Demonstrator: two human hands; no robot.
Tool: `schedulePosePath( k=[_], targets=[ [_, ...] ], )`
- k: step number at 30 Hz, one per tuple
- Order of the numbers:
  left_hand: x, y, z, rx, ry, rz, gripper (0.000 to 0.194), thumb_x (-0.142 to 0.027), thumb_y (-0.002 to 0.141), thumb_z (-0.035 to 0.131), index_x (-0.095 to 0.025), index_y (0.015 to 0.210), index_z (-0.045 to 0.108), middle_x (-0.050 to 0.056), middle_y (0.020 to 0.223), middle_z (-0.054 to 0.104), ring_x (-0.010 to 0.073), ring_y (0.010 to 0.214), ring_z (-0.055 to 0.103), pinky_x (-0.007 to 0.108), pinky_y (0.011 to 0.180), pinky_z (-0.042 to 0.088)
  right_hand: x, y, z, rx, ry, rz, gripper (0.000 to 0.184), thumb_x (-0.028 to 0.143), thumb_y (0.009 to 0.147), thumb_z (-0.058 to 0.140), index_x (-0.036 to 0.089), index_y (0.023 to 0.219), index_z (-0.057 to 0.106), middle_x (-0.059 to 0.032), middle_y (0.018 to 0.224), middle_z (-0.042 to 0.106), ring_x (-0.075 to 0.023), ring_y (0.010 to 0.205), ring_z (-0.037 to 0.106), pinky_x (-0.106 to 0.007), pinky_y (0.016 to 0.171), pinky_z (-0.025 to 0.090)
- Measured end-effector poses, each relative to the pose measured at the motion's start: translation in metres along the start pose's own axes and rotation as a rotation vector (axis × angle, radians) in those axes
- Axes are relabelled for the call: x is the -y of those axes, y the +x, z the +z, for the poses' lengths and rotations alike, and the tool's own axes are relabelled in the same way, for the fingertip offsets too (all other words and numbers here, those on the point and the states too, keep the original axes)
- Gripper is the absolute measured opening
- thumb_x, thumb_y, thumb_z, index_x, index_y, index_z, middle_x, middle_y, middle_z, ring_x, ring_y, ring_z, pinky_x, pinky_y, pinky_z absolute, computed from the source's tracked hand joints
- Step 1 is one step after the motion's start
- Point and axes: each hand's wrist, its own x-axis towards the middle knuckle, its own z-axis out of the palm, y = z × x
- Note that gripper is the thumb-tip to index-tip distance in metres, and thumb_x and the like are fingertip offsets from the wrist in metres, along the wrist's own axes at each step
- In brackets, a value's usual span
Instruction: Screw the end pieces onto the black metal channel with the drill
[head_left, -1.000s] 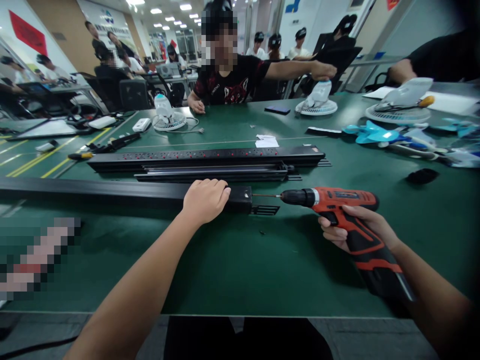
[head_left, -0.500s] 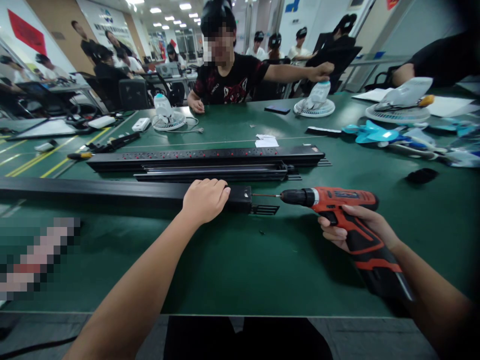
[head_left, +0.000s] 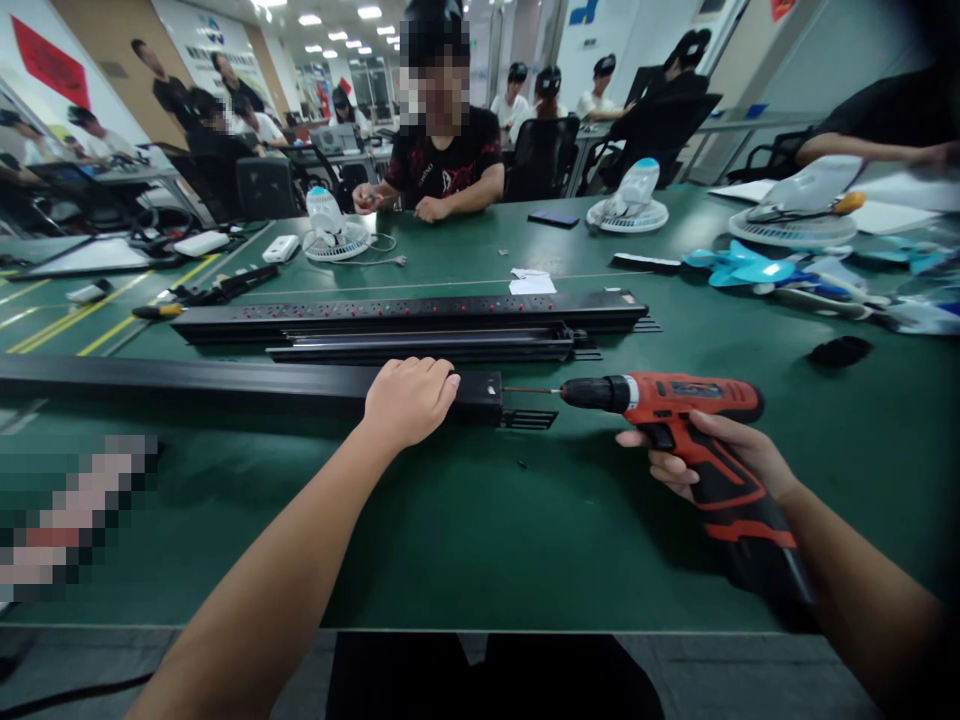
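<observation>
My left hand (head_left: 409,400) lies closed over the top of a long black metal bar (head_left: 225,382) near its right end, pressing it to the green table (head_left: 480,540). My right hand (head_left: 712,462) grips the handle of a red and black cordless drill (head_left: 675,400). The drill's bit (head_left: 531,390) points left and meets the bar's right end face. A tiny dark screw (head_left: 523,464) rests on the table just in front of the bar's end.
Two more black strips (head_left: 405,312) lie parallel behind the bar, one with red switches. A person across the table sits with both hands near a small white fan (head_left: 334,230). More fans (head_left: 630,200), blue plastic parts (head_left: 757,270) and a yellow-handled tool (head_left: 161,311) lie around.
The person opposite pulled the outstretched arm back from the far fan and now holds both hands together. My right index finger has stretched out beside the drill. The bar and my left hand stay put.
</observation>
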Motion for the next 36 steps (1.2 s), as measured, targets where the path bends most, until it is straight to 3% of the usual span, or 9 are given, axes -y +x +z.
schedulePosePath(
  k=[3, 11, 18, 20, 24, 30, 36],
  targets=[
    [0.000, 0.000, -0.001, 0.008, 0.005, -0.004, 0.044, -0.036, 0.109, 0.029, -0.019, 0.112, 0.070, 0.008, 0.100, 0.076, 0.0261, 0.094, 0.069, 0.042, 0.085, 0.046, 0.000, -0.001, -0.001, -0.020, 0.004, 0.021, 0.045, 0.059, 0.069, 0.043, 0.024, 0.094, 0.057, -0.0033, 0.066, 0.059, -0.0101, 0.045, 0.038, -0.025, 0.040, 0.036],
    [-0.002, 0.000, -0.002, 0.009, 0.012, -0.008, 0.043, -0.035, 0.109, 0.029, -0.019, 0.111, 0.070, 0.008, 0.100, 0.075, 0.0265, 0.095, 0.069, 0.042, 0.086, 0.045, 0.003, -0.001, 0.009, 0.071, 0.033, 0.039, 0.044, 0.064, 0.069, 0.045, 0.022, 0.081, 0.054, 0.0049, 0.050, 0.040, -0.0079, 0.044, 0.032, -0.021, 0.040, 0.036],
    [-0.001, 0.001, 0.000, 0.012, 0.013, -0.006, 0.043, -0.035, 0.109, 0.030, -0.019, 0.111, 0.069, 0.007, 0.100, 0.075, 0.0262, 0.095, 0.069, 0.041, 0.086, 0.045, 0.003, 0.000, 0.010, 0.131, 0.058, 0.031, 0.048, 0.068, 0.065, 0.049, 0.023, 0.078, 0.051, 0.0050, 0.054, 0.040, -0.0077, 0.042, 0.030, -0.022, 0.039, 0.040],
    [-0.001, 0.000, -0.001, 0.013, 0.011, -0.007, 0.043, -0.035, 0.109, 0.030, -0.019, 0.111, 0.070, 0.007, 0.101, 0.075, 0.0266, 0.094, 0.069, 0.042, 0.086, 0.045, 0.001, 0.001, 0.009, 0.097, 0.083, 0.021, 0.042, 0.062, 0.067, 0.051, 0.022, 0.082, 0.052, 0.0027, 0.060, 0.046, -0.0085, 0.045, 0.036, -0.022, 0.042, 0.043],
    [-0.002, 0.000, -0.003, 0.019, 0.003, -0.011, 0.043, -0.034, 0.108, 0.030, -0.019, 0.111, 0.070, 0.007, 0.100, 0.075, 0.0266, 0.094, 0.068, 0.043, 0.087, 0.045, -0.001, 0.002, 0.014, -0.020, 0.100, -0.098, 0.040, 0.051, 0.069, 0.053, 0.025, 0.099, 0.050, 0.0006, 0.071, 0.053, -0.0161, 0.069, 0.054, -0.028, 0.066, 0.051],
    [-0.002, 0.000, -0.002, 0.014, 0.008, -0.013, 0.043, -0.035, 0.108, 0.029, -0.019, 0.111, 0.069, 0.007, 0.100, 0.076, 0.0261, 0.094, 0.068, 0.043, 0.086, 0.045, 0.002, 0.002, 0.024, -0.034, 0.094, -0.094, 0.040, 0.049, 0.070, 0.053, 0.026, 0.102, 0.050, 0.0018, 0.067, 0.054, -0.0145, 0.061, 0.054, -0.027, 0.058, 0.051],
    [-0.001, 0.000, -0.001, 0.020, 0.011, -0.010, 0.044, -0.035, 0.109, 0.028, -0.020, 0.111, 0.069, 0.006, 0.100, 0.075, 0.0257, 0.094, 0.068, 0.042, 0.087, 0.045, 0.002, 0.002, 0.022, -0.054, 0.076, -0.097, 0.036, 0.051, 0.070, 0.053, 0.025, 0.095, 0.052, 0.0020, 0.066, 0.054, -0.0145, 0.063, 0.055, -0.026, 0.064, 0.052]
  ],
)
